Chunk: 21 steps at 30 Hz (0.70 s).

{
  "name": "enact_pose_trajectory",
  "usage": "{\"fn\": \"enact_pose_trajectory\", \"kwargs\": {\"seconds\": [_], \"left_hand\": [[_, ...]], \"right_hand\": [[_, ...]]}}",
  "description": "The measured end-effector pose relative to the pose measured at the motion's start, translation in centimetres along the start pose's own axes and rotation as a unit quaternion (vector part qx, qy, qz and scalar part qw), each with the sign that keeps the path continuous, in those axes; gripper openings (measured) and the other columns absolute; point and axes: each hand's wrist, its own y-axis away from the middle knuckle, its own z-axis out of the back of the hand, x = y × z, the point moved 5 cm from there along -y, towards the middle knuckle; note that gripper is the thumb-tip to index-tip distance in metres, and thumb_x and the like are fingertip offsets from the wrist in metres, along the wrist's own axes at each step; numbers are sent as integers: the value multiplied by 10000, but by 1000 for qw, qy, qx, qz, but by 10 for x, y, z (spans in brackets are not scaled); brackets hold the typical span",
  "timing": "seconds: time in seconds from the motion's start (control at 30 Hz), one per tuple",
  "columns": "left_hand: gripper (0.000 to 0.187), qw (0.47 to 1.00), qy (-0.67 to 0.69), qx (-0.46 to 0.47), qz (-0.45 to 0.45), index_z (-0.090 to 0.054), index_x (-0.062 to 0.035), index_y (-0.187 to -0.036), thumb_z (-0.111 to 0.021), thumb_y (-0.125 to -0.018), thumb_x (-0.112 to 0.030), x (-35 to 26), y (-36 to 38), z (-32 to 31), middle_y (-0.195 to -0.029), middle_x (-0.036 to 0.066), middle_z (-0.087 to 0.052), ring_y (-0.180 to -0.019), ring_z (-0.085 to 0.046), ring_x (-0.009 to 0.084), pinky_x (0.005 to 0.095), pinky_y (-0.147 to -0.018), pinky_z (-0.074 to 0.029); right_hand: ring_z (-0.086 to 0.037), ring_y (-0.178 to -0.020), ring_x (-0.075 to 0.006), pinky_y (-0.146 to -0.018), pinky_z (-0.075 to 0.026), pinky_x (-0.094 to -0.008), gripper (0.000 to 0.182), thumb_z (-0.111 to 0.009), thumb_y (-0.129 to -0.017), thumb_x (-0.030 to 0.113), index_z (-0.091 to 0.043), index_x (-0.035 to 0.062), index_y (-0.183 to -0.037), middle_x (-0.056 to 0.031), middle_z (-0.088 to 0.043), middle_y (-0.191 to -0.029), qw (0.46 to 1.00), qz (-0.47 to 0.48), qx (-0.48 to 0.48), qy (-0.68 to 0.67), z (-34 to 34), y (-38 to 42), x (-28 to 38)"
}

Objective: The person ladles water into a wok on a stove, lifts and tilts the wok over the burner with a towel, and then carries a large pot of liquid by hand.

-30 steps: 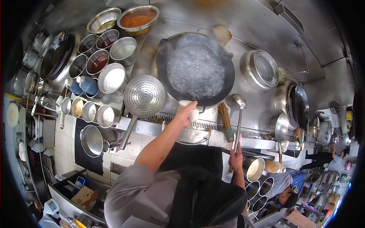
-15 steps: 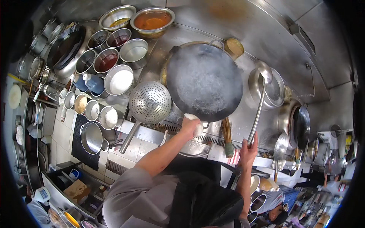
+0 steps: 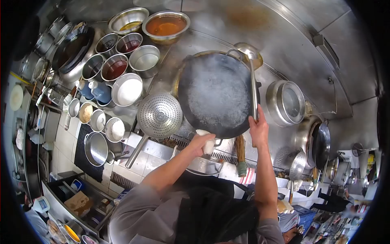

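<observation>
A large dark wok [image 3: 221,124] holds steaming, bubbling liquid; steam blurs its inside. My left hand [image 3: 202,144] is closed on a folded white cloth [image 3: 209,146], pressed against the wok's near loop handle [image 3: 218,142]. My right hand [image 3: 258,127] grips the handle of a long steel ladle [image 3: 254,87], which runs along the wok's right side. The ladle's bowl lies beyond the wok's far right rim, over the spot of a small tin that is now mostly hidden. A bamboo brush [image 3: 240,156] rests just right of the near handle.
Left of the wok lies a perforated strainer [image 3: 159,115]. Several steel pots of sauces and seasonings stand farther left, including one with white powder [image 3: 127,89]. At the back is a bowl of orange liquid [image 3: 166,26]. A steel pot [image 3: 280,103] stands to the right.
My right hand has moved forward and slightly left, carrying the ladle from above the right-hand steel pot to the wok's far right edge. My left hand stays at the near handle with the cloth.
</observation>
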Motion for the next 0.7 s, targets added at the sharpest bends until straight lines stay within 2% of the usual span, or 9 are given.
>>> {"fn": "enact_pose_trajectory", "kwargs": {"seconds": [0.1, 0.13, 0.23, 0.27, 0.37, 0.4, 0.5, 0.6, 0.7], "left_hand": [[227, 997, -68, -35, -14, -569, 4, -979, -627, -760, -14, 4, -9, 11, -864, 127, -622, -735, -655, 259, 438, -612, -572], [244, 995, -92, -35, -24, -559, 13, -994, -604, -755, -11, 4, -9, 11, -880, 130, -619, -731, -652, 257, 424, -604, -563], [259, 990, -92, -53, -90, -553, 17, -999, -591, -744, -3, 4, -3, 7, -889, 133, -615, -733, -647, 257, 405, -600, -552], [252, 988, -75, -58, -123, -553, 15, -995, -590, -746, -1, 7, -8, 10, -886, 129, -611, -737, -643, 248, 392, -595, -540], [238, 984, -61, -27, -163, -556, 9, -983, -587, -747, -5, 10, -6, 8, -885, 121, -610, -740, -644, 241, 396, -601, -539], [203, 983, -56, -43, -170, -560, -1, -949, -585, -748, -11, 12, -3, 6, -860, 109, -609, -718, -638, 226, 390, -591, -533], [165, 981, -50, -30, -185, -560, -16, -912, -584, -749, -10, 15, 7, 0, -829, 95, -606, -689, -627, 215, 382, -579, -528], [147, 981, -17, -25, -192, -560, -39, -900, -580, -759, 0, 19, 20, -7, -799, 79, -597, -668, -615, 207, 373, -561, -516], [146, 979, -1, -12, -205, -562, -45, -901, -573, -765, 8, 30, 46, -16, -791, 75, -593, -667, -613, 205, 370, -562, -510]], "right_hand": [[-554, -556, -232, -573, -460, -381, 601, -635, -870, 122, -414, 78, -1426, -135, -604, -664, 998, -2, 7, 64, 2, -8, 18], [-622, -675, -321, -663, -484, -414, 588, -629, -861, 125, -429, 70, -1411, -206, -647, -764, 997, -24, 27, 72, 4, -8, 27], [-640, -899, -432, -794, -500, -481, 589, -604, -860, 138, -414, 114, -1417, -272, -657, -980, 995, -27, 46, 83, 2, -6, 23], [-618, -975, -447, -855, -492, -491, 598, -602, -855, 136, -410, 127, -1421, -280, -649, -1022, 995, -29, 53, 81, 3, -5, 22], [-611, -995, -451, -872, -485, -488, 604, -590, -852, 126, -403, 117, -1426, -289, -642, -1037, 992, -24, 67, 101, 8, 0, 30], [-601, -1021, -455, -896, -476, -487, 607, -568, -851, 122, -392, 106, -1431, -303, -634, -1050, 990, -26, 88, 108, 15, 3, 43], [-670, -845, -385, -756, -529, -443, 588, -577, -858, 125, -402, 30, -1411, -255, -667, -978, 980, 87, 62, 167, 19, -11, 34], [-651, -598, -283, -555, -534, -395, 596, -552, -864, 110, -381, 21, -1427, -217, -669, -834, 982, 50, 119, 137, 29, -19, 35], [-655, -583, -321, -561, -542, -412, 534, -478, -858, 55, -389, -44, -1375, -239, -663, -777, 974, -3, 202, 105, 64, 9, 93]]}}
